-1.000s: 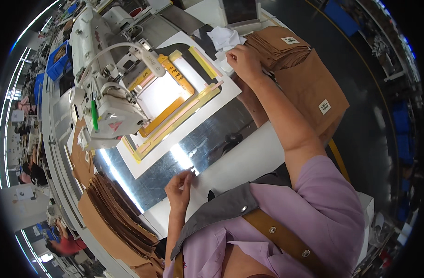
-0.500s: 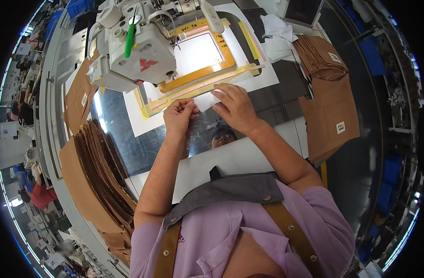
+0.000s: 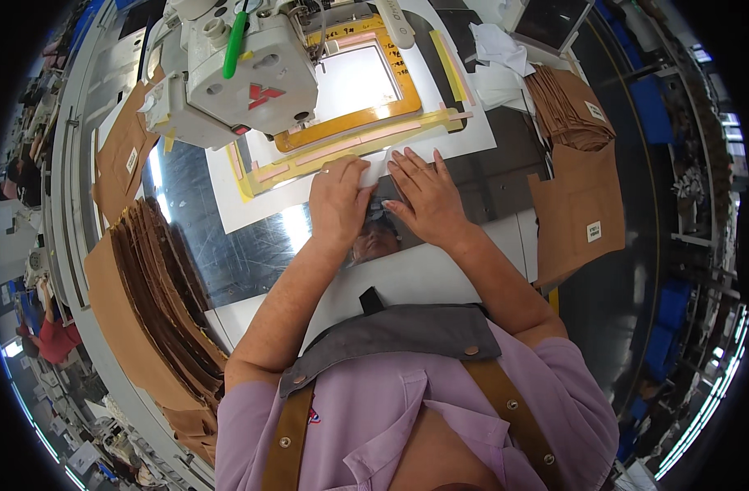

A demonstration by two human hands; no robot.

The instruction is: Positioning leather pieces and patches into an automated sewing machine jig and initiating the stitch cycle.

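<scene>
At the far left, a person in a red top (image 3: 59, 340) shows small among the workstations. Nearer, a flat brown piece with a small white label (image 3: 117, 168) lies at the left side of the counter (image 3: 235, 258), whose polished metal surface carries scratches and bright glare. In front of that piece, a thick stack of brown flat pieces with dark, rough edges (image 3: 117, 299) fans out toward the person's left elbow. Next comes a white machine head with a red mark (image 3: 235, 90), a slim green object (image 3: 234, 49) upright on its front. Beneath and beside it spreads a broad white sheet (image 3: 235, 211), topped by a rectangular amber frame (image 3: 346, 136) and, nearer the person, strips of yellow and pink tape (image 3: 309, 164).

The left hand (image 3: 336, 200) sits over the sheet's near edge, its grip curled, thumb close to the fingers; whether it pinches anything I cannot tell. Between the two hands, right at the left fingertips, is a small white piece (image 3: 378, 167), partly hidden. The right hand (image 3: 432, 200) lies just beside it, palm down, its grip loose, fingers extended and spread.

Farther right rest a crumpled white cloth (image 3: 501, 51), a dark screen in a pale casing (image 3: 550, 20), a folded brown stack (image 3: 563, 106) and a brown flat panel with a white label (image 3: 579, 200).
</scene>
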